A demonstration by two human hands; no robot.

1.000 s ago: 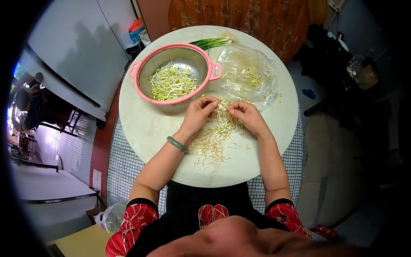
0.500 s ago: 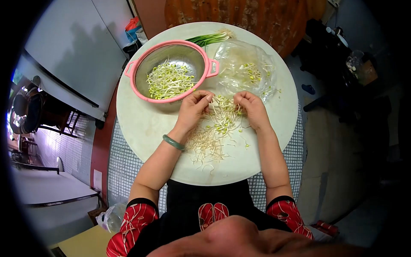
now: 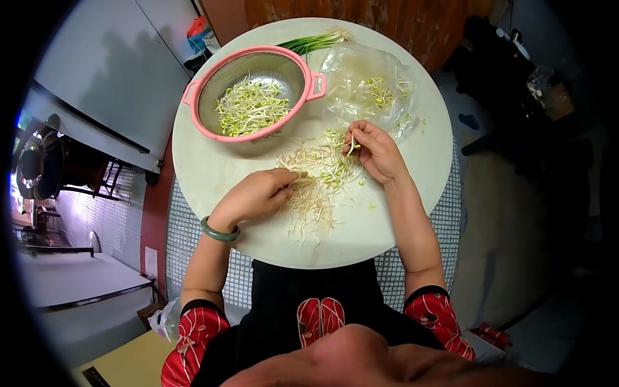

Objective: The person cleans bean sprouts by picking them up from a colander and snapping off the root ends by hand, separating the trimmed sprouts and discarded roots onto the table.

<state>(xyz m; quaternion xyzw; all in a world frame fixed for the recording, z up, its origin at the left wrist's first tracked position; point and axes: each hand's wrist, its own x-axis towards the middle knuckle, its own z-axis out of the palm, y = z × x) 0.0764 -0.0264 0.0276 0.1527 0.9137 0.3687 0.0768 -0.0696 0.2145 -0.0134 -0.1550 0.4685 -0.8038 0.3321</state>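
Note:
A loose pile of bean sprouts (image 3: 335, 169) lies in the middle of the round table, with a heap of thin brownish roots (image 3: 313, 209) spread in front of it. My right hand (image 3: 376, 152) pinches a bean sprout (image 3: 352, 146) between thumb and fingers at the pile's right edge. Over the left side of the roots, my left hand (image 3: 256, 193) has its fingers curled together. Whatever is between them, if anything, is hidden. A pink-rimmed metal colander (image 3: 205, 111) holds many sprouts, back left of the pile.
A clear plastic bag (image 3: 351, 68) with more sprouts inside lies at the back right of the white table (image 3: 213, 187). Green onions (image 3: 309, 44) rest along the far edge, behind the colander. A white cabinet-like panel (image 3: 109, 71) stands to the left.
My left hand has moved left and toward me, from the sprouts to the roots. My right hand stays near the pile, lifted slightly, still pinching. The view has shifted a little.

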